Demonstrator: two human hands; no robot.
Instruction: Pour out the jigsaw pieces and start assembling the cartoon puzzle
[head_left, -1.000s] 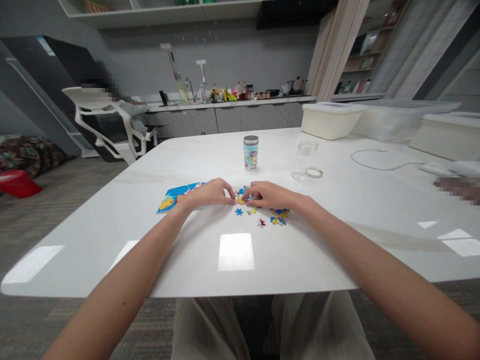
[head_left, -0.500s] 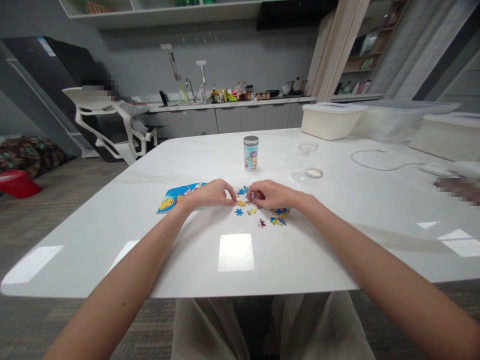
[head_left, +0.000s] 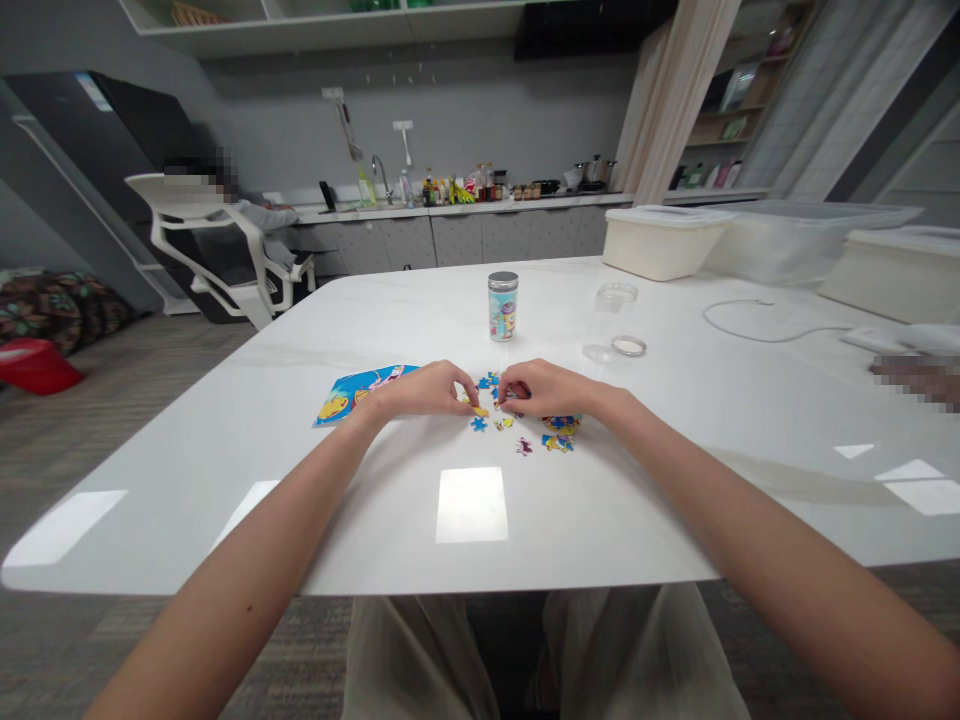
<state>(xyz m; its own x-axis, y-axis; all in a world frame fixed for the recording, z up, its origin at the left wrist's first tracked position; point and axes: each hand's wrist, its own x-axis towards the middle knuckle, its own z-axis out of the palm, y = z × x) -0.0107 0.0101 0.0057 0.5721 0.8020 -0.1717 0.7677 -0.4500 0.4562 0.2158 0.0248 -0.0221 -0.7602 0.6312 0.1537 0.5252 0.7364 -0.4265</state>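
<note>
Small jigsaw puzzle pieces lie loosely on the white table between my hands. My left hand [head_left: 439,388] pinches a yellow puzzle piece [head_left: 480,411] at the tabletop, thumb and forefinger close together. Just in front of it sits a blue puzzle piece [head_left: 478,425]. My right hand [head_left: 536,388] is curled, its fingertips pressed down among the pieces; what they grip is mostly hidden. By its wrist lie several pieces [head_left: 559,442], some overlapping, with a maroon-and-white puzzle piece [head_left: 523,446] nearby. Partly beneath my left wrist is a blue picture sheet [head_left: 345,395] with a cartoon print.
A printed jar with a silver lid [head_left: 502,308] stands beyond my hands. To its right are a clear plastic jar [head_left: 602,325] and a round lid [head_left: 628,346]. White bins [head_left: 664,245] and a cable [head_left: 750,332] lie farther right. A person sits in a chair [head_left: 206,250] at back left.
My left hand has shifted slightly right, and its fingertips have come onto the yellow puzzle piece. My right hand stays nearly in place.
</note>
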